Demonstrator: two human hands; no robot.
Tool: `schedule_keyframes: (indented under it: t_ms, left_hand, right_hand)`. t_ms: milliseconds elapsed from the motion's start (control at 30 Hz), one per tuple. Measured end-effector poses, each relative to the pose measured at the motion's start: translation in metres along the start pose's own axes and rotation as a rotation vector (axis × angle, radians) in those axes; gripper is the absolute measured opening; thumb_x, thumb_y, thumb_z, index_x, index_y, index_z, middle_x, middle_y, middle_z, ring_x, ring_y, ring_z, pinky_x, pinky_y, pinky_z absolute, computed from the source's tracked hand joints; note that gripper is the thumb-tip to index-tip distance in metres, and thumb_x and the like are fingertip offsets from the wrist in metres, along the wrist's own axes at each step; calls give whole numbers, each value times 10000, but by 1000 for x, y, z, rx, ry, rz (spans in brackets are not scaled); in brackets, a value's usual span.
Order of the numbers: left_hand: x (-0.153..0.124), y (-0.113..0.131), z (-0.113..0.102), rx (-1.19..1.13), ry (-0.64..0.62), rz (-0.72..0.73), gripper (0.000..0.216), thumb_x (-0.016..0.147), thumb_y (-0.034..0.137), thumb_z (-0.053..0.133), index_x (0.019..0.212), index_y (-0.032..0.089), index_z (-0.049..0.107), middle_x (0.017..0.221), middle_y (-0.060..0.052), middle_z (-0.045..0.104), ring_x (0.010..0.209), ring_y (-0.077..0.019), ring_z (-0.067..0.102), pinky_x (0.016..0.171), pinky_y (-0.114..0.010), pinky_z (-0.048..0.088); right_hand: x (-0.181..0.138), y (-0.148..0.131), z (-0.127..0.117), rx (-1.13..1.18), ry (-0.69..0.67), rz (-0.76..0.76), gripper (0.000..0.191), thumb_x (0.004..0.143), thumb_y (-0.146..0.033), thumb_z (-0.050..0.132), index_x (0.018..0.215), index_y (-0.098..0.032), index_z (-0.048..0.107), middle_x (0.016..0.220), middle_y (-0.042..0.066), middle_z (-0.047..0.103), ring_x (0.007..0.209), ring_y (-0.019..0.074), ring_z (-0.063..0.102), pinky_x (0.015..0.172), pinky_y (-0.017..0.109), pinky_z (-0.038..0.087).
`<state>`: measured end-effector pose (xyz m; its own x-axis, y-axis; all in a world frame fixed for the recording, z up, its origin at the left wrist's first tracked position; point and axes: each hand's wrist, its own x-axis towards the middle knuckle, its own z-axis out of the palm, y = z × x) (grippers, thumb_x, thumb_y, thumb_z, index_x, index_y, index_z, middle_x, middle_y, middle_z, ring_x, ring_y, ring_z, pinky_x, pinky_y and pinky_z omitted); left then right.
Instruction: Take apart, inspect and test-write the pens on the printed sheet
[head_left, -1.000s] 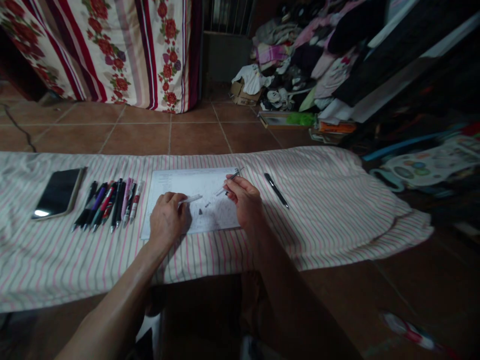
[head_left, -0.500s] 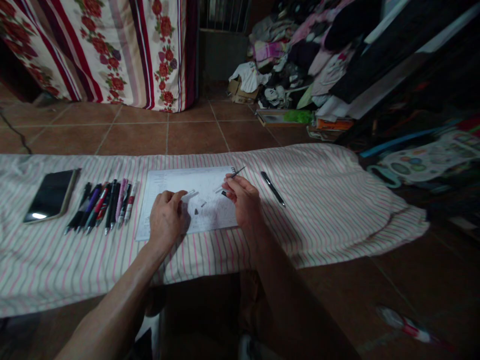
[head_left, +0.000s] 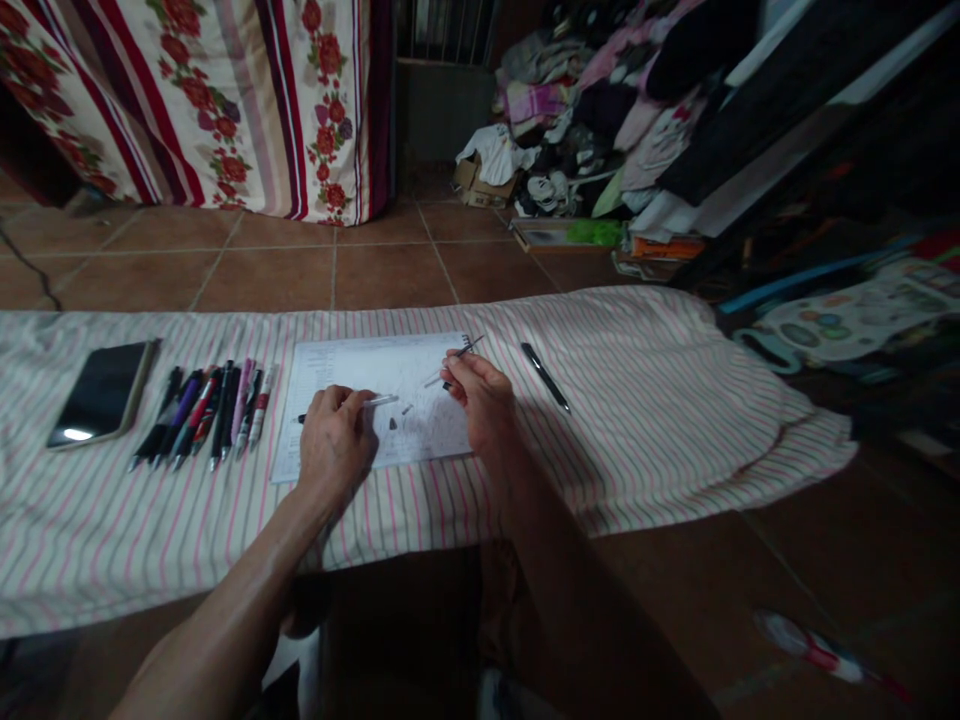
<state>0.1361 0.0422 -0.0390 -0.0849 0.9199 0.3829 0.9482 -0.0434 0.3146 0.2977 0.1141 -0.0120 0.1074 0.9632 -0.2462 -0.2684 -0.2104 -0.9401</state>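
My left hand (head_left: 334, 430) rests over the left half of a white notebook page (head_left: 360, 358), fingers closed round a clear pen barrel (head_left: 382, 400) that points right. A dark tip (head_left: 301, 418) shows on that hand's other side. Above the page's right side, my right hand (head_left: 487, 395) pinches a thin dark pen refill (head_left: 471, 345). A clear slim piece (head_left: 433, 380) and a small black part (head_left: 446, 386) also show at its fingers; how they are held is unclear. Two small dark pen parts, a cone-like one (head_left: 393, 424) and a greyish one (head_left: 407, 409), lie on the page between my hands.
Several pens (head_left: 217, 410) lie in a row left of the notebook, beside a phone (head_left: 101, 392). One black pen (head_left: 546, 378) lies to the right. A striped cloth (head_left: 660, 400) covers the surface. Beyond are a floral curtain (head_left: 255, 110) and piled clothes (head_left: 570, 110).
The clear barrel in my left hand sticks out a little further right, and a dark tip now shows at that hand's left. My right hand has shifted slightly left with the refill.
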Motion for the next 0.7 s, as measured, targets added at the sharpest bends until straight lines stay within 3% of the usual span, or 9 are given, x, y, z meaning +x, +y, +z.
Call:
schedule_keyframes:
  t_ms: [700]
  left_hand:
    - [4, 1, -2, 27, -62, 8, 294, 774, 167, 436, 981, 148, 644, 892, -93, 611, 855, -240, 513, 798, -369, 428]
  right_hand:
    - [-1, 3, -1, -85, -32, -12, 205, 662, -296, 591, 826, -173, 598, 830, 16, 682, 655, 84, 622, 491, 162, 348]
